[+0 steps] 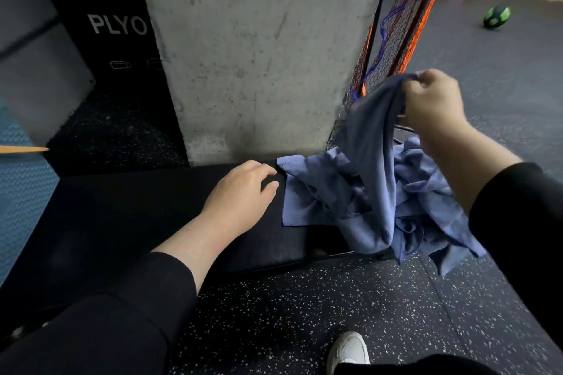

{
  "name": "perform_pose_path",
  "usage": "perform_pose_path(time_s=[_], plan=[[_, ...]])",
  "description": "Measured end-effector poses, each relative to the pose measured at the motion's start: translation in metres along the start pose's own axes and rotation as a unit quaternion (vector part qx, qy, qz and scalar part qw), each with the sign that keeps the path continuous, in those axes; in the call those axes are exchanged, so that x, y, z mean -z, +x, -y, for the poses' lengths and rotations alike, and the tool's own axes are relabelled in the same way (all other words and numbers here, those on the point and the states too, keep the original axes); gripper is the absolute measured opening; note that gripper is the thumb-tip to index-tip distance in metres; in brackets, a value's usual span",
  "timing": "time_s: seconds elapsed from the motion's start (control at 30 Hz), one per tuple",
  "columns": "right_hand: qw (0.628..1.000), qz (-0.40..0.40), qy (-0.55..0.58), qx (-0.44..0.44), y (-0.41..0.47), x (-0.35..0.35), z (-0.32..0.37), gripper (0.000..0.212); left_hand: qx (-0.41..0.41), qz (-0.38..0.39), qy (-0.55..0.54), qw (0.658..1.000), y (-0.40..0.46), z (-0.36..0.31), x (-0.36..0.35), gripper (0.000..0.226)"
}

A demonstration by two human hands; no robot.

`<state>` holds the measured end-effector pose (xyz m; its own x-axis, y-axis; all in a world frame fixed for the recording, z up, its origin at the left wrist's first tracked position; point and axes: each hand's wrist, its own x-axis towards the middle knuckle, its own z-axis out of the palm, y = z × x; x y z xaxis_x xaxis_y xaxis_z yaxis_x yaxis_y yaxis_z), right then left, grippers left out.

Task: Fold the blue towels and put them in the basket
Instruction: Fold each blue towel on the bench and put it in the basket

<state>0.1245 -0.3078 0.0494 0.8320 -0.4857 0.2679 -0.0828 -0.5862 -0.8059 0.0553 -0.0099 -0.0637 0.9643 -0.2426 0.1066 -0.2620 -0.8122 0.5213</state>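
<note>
Pinching one blue towel (370, 143) by its top edge, the right hand (432, 103) held it up in the air, with the grip closed tight on the cloth and the fingers curled round it. That towel hung down long and limp, and its bottom end reached the pile of blue towels (341, 192) below. The pile lay in a messy heap on the right end of the black bench (137, 207), and some of it drooped over the bench's edge toward the floor (304, 307). The left hand (243, 189) lay flat on the bench, its grip open with loose fingers, and its fingertips were just beside the near corner of the pile. Both arms wore black sleeves. A grey concrete pillar (249, 49) stood behind the bench. A net with orange and blue bars (393, 36) leaned beside the pillar. A white shoe (348, 350) stood on the speckled floor. A green ball (496, 18) sat far off on the floor.
</note>
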Motion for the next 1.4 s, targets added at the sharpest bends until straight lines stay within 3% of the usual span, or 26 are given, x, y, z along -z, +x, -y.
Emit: perform_pose_path(time_s=[0.17,0.3,0.4,0.5,0.6,0.73,0.9,1.0,1.07,1.13,1.2,1.27,1.4], plan=[[0.998,-0.002,0.031,0.056,-0.01,0.025,0.059,0.017,0.0,-0.023,-0.035,0.999,-0.003,-0.005,0.01,0.033],[0.984,0.056,0.082,0.145,-0.035,0.024,0.097,0.02,-0.02,-0.09,-0.133,0.987,-0.003,-0.011,0.02,0.034],[0.968,0.147,0.034,0.199,-0.072,0.004,0.115,0.015,-0.029,-0.12,-0.308,0.943,-0.005,-0.023,0.035,0.041],[0.956,0.196,-0.032,0.217,-0.115,-0.031,0.115,0.023,-0.029,-0.132,-0.415,0.9,-0.008,-0.029,0.048,0.041],[0.952,0.245,0.003,0.187,-0.145,-0.061,0.105,0.025,-0.035,-0.051,-0.483,0.873,-0.013,-0.022,0.055,0.042],[0.945,0.29,0.03,0.147,-0.159,-0.081,0.095,0.028,0.026,-0.022,-0.416,0.909,-0.022,0.006,0.064,0.01],[0.95,0.29,0.069,0.096,-0.167,-0.103,0.082,0.023,0.042,0.056,-0.361,0.93,-0.033,0.045,0.082,0.048],[0.942,0.316,0.061,0.094,-0.168,-0.114,0.086,0.021,0.064,0.053,-0.371,0.925,-0.038,0.065,0.094,0.043],[0.932,0.337,0.121,0.059,-0.168,-0.119,0.092,0.021,0.079,0.062,-0.346,0.933,-0.04,0.077,0.104,0.041],[0.922,0.35,0.163,0.031,-0.169,-0.123,0.099,0.021,0.089,0.094,-0.283,0.95,-0.044,0.092,0.116,0.04],[0.932,0.333,0.122,0.075,-0.169,-0.127,0.105,0.022,0.107,0.115,-0.196,0.968,-0.048,0.109,0.127,0.041],[0.942,0.298,0.106,0.114,-0.168,-0.129,0.114,0.021,0.118,0.076,-0.123,0.982,-0.052,0.122,0.141,0.041],[0.942,0.261,0.193,0.089,-0.163,-0.123,0.146,0.021,0.154,-0.117,-0.094,0.977,-0.063,0.132,0.175,0.041]])
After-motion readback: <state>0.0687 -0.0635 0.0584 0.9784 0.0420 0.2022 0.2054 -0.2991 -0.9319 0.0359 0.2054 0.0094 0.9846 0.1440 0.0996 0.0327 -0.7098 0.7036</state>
